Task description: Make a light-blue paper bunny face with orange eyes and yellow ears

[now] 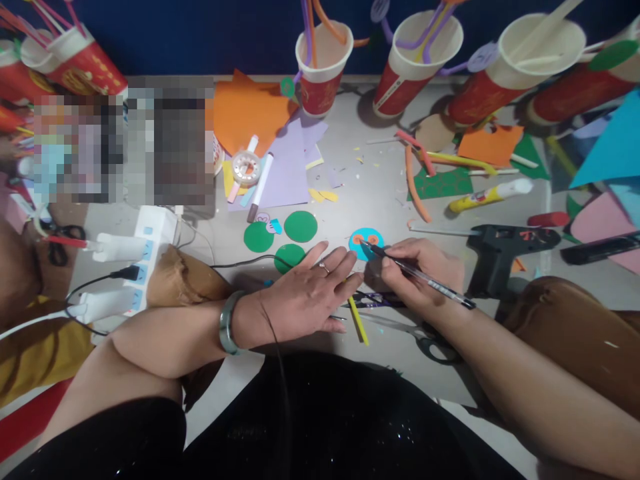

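Note:
My right hand (413,267) grips a black-and-clear pen (435,283), its tip on a small blue paper disc (367,252). Two orange spots sit on that disc, and the pen tip meets the left one. Stretched flat at the disc's lower left edge lies my left hand (315,287), fingers extended, wearing a ring and a bangle. Three green paper circles (300,227) are beyond its fingers, with a small lilac and blue piece (274,227) among them. Below the left fingertips is a yellow strip (358,320). Scissors (433,347) lie between my forearms.
A black glue gun (493,250) lies right of my right hand, near a yellow glue stick (490,195). Red paper cups (320,87) with straws line the back. At left are a white power strip (155,233) with cables and another person's arm (17,247).

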Motion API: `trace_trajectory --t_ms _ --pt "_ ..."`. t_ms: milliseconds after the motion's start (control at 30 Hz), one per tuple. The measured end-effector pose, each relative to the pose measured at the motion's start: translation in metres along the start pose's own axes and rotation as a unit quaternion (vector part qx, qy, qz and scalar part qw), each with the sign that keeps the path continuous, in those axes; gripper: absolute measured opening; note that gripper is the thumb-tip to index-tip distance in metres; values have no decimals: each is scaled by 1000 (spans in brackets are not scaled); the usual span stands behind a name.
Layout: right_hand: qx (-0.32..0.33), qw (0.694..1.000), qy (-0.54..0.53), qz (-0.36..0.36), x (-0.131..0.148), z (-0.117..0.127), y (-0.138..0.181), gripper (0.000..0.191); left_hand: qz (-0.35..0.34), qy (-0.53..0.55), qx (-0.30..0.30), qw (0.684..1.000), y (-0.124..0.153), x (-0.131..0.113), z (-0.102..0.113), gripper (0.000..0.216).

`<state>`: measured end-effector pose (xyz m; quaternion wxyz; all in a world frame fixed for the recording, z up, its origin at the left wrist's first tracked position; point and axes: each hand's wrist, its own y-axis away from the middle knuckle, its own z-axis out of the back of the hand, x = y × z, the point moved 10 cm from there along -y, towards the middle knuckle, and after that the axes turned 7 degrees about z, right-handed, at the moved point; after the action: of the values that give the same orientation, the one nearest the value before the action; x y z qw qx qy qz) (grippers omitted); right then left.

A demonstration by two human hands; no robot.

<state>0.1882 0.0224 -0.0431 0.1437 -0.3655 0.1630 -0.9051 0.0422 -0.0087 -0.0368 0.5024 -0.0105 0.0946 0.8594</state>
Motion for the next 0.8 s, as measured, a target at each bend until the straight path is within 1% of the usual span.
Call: trace_trajectory --t_ms 167,300,367,467,600,800 --pt "21 1000 5 -23 -6 -4 2 10 -3 -5 -1 1000 0 0 1 89" --pt "-2 1000 -14 1 -6 -4 5 11 -3 -11 -8 1000 1 -1 1 91" --pt "-1 1000 -1 6 -5 -4 5 12 -2 -11 -10 1000 1 -1 1 91" --pt "10 1000 21 4 -2 -3 3 12 -1 -9 -12 1000 1 0 1 90" --pt "4 1000 19 11 3 0 -1 10 -2 -5 -14 1000 1 0 3 88" --pt "-6 1000 17 -7 -6 -4 4 14 0 -6 -8 1000 0 0 2 90"
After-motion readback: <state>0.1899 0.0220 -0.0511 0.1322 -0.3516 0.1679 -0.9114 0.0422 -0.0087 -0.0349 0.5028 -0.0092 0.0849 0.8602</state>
